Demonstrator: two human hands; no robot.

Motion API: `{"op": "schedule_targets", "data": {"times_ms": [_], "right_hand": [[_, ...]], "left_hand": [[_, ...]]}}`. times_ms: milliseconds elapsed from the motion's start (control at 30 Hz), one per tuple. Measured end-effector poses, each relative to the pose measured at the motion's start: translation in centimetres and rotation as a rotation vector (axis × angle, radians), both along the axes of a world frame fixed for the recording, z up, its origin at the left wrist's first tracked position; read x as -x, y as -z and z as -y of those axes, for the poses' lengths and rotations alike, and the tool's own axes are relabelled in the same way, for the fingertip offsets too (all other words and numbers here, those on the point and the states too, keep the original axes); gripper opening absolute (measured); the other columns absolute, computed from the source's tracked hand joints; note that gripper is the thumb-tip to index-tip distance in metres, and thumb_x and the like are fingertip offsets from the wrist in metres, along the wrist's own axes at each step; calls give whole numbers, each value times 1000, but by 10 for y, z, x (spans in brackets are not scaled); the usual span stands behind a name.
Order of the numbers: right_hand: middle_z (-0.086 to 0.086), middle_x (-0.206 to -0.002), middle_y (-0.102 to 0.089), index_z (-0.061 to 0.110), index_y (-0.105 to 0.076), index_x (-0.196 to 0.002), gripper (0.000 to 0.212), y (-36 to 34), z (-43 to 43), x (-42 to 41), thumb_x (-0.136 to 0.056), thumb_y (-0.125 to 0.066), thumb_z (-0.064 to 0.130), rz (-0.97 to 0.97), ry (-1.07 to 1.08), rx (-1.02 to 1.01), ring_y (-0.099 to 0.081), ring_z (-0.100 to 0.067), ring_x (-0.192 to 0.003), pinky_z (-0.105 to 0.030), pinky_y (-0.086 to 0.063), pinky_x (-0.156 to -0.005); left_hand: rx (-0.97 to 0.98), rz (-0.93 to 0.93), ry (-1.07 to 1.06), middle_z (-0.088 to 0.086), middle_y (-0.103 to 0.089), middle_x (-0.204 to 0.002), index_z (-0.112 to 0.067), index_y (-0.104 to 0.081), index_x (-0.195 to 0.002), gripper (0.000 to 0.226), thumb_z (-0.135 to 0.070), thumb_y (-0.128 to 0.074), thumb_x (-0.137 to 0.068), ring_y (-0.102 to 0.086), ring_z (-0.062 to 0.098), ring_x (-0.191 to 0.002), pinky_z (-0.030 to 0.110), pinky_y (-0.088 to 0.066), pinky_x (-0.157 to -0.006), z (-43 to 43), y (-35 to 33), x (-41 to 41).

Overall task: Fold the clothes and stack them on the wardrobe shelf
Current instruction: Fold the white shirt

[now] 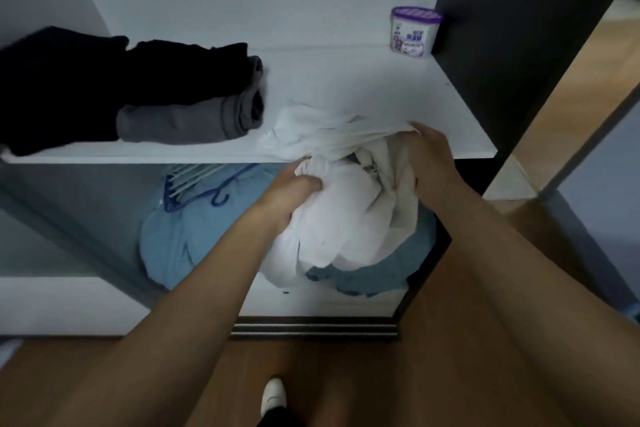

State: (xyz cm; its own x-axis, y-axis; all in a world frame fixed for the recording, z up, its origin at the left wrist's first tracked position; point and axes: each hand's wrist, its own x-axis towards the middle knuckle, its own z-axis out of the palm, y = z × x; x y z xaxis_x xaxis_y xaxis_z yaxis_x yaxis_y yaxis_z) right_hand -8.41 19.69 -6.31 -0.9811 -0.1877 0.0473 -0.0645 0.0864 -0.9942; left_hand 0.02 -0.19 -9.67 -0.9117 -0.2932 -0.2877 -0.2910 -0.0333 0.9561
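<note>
Your left hand (294,192) and right hand (431,158) grip the crumpled white garment (346,222) at the shelf (346,80) edge, fingers (310,184) curled into cloth. Still unfolded, I'd say. Next: spread flat, fold.

1 head-worn view looks steeply down, close over the wardrobe shelf (346,80).

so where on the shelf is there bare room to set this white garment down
Bare shelf: between the folded dark stack on the left and the purple-lidded tub at back right, behind the white garment. Below is crowded: blue fabric and hangers.
</note>
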Motion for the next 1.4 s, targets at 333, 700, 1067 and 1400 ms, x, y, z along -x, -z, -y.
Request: {"op": "schedule_targets", "data": {"times_ms": [333, 700, 1067, 1400], "right_hand": [[21, -46, -52, 30, -59, -50, 48, -44, 11, -66, -95, -53, 46, -15, -242, -135, -50, 0, -45, -9, -34, -40], [-3, -85, -71, 9, -75, -98, 37, -47, 8, -117, -97, -59, 42, 62, -281, 153, -67, -14, -78, -25, -54, -73], [8, -91, -63, 20, -69, -102, 14, 37, 19, -151, -92, -60, 18, -122, -78, -613, -57, -8, -84, -11, -40, -70], [14, -96, -66, 28, -63, -103, 32, 47, 109, -241, -82, -63, 52, -227, -267, -553, -61, -6, -84, -28, -48, -72]], "left_hand": [[315, 128, -13, -4, -46, -139, -26, -27, -148, 87, -26, -82, -81, -50, 11, -115, 17, -46, -84, 4, 33, -101], [582, -308, 3, -17, -60, -83, -24, -62, -84, 22, -6, -54, -93, -53, -21, -68, -1, -38, -64, 21, 18, -130], [399, -227, 88, -18, -52, -50, -25, -62, -61, 31, -27, -53, -91, -44, 0, -44, 15, -29, -41, 57, -25, -156], [462, -264, 146, -1, -47, -64, 7, -57, -76, 31, -21, -56, -91, -40, 5, -55, 25, -30, -54, 66, -36, -175]]}}
